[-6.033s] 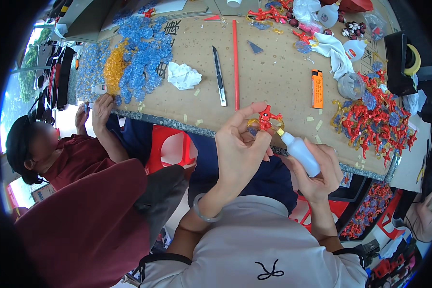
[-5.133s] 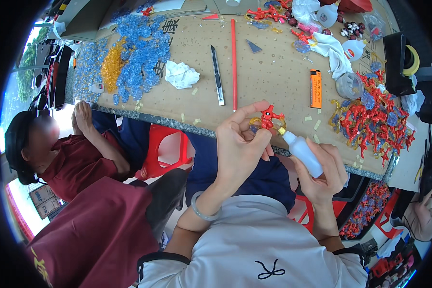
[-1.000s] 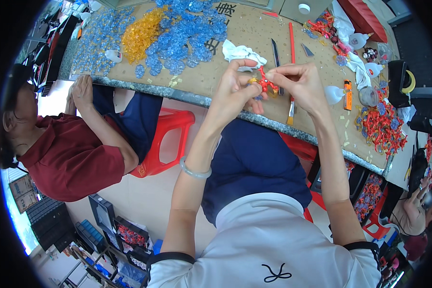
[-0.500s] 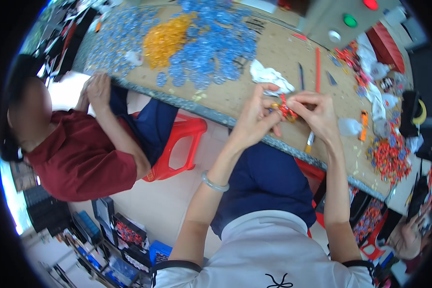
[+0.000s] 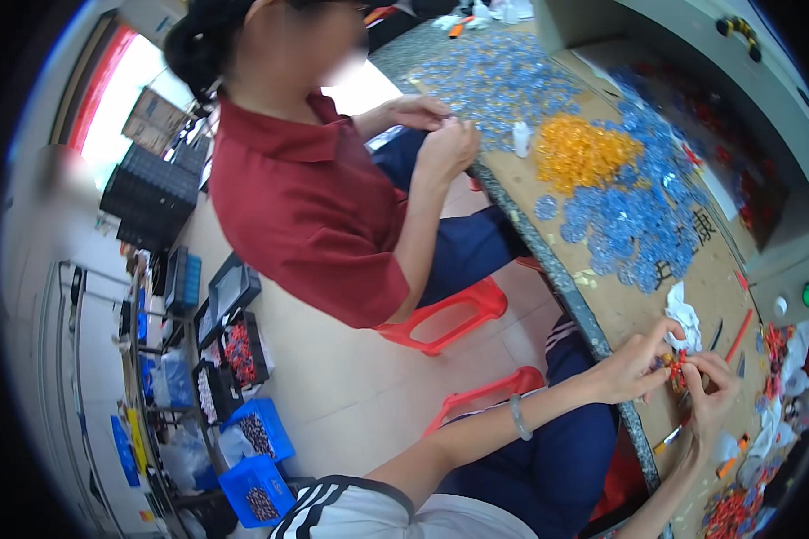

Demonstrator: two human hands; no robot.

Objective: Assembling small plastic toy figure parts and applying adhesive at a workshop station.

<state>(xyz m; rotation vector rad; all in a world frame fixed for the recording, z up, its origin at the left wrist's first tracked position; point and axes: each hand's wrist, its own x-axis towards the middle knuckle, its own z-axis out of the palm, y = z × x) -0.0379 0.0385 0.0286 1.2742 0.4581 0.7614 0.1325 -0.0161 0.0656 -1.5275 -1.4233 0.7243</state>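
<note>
At the table's edge on the right, my left hand [image 5: 634, 366] pinches a small red and gold piece [image 5: 677, 366]. My right hand [image 5: 712, 388] grips the same piece from its other side, fingertips pressed together. Fingers cover much of the piece, so its exact kind is unclear. A crumpled white tissue [image 5: 682, 316] lies just beyond my left hand. Close to my right hand are a red stick [image 5: 740, 335] and a slim tool with a yellowish end [image 5: 667, 440].
Blue translucent discs [image 5: 634, 242] and yellow pieces [image 5: 584, 153] lie heaped on the table. A co-worker in a dark red shirt [image 5: 306, 216] sits at left, hands together. Red stools [image 5: 449, 319], blue bins [image 5: 253, 490] and a grey machine housing [image 5: 786, 278] stand around.
The view has swung left, so my hands now appear farther right and lower. Both still hold the red and gold piece. The co-worker's hands have shifted slightly apart.
</note>
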